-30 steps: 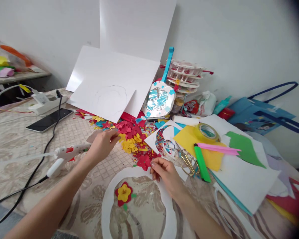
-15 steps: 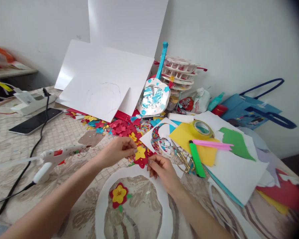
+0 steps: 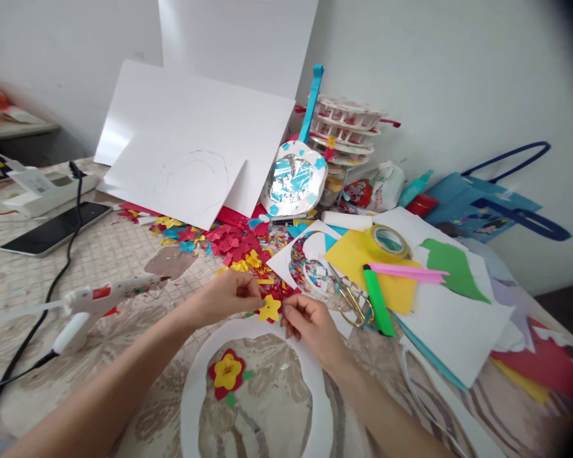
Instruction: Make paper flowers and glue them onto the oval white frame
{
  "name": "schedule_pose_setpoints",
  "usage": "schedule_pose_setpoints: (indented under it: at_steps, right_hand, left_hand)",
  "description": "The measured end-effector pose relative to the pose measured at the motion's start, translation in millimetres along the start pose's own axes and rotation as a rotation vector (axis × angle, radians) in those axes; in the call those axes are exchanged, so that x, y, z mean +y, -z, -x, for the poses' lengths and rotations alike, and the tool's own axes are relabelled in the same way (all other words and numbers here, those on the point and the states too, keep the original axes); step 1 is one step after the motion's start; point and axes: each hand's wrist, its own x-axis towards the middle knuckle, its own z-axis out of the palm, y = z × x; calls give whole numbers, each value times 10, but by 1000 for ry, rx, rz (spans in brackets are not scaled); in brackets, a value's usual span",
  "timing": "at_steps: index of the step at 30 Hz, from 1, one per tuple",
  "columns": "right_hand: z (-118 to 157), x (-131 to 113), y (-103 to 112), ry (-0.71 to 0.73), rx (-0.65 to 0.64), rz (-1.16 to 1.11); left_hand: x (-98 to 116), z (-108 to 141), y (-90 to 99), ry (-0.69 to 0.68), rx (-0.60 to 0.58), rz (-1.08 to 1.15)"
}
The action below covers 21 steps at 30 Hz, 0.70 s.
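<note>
Between my hands a small yellow paper flower [image 3: 270, 309] overlaps a red paper flower [image 3: 270, 319], which shows only at its edges. My left hand [image 3: 232, 296] is closed, pinching the yellow flower by its left side. My right hand [image 3: 308, 321] is closed too, its thumb and finger at the right edge of the red flower. Just below them lies a white scalloped paper ring [image 3: 194, 394] with a clear film across its opening. On that film, at the upper left, sits a red and yellow paper flower [image 3: 227, 374] with green leaf pieces.
A hot glue gun [image 3: 100, 305] lies at left, near a phone [image 3: 57, 229]. Red paper flowers [image 3: 229, 238] and scraps are heaped behind my hands. Gold scissors [image 3: 353, 305], a green marker [image 3: 378, 302] and a tape roll [image 3: 388, 242] lie at right. White boards [image 3: 191, 133] lean at the back.
The yellow flower has come down over the red one, covering most of it. My right hand has stayed nearly still, and the view has shifted slightly.
</note>
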Motion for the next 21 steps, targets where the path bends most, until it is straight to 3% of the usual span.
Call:
schedule_pose_setpoints:
  at_steps: [15,21]
  right_hand:
    - [1,6,-2,19,11,25]
    - [1,11,-3,6,9,18]
  left_hand:
    - [-17,-6,-36,66,16,193]
    - [-37,-14,-59,42,32,176]
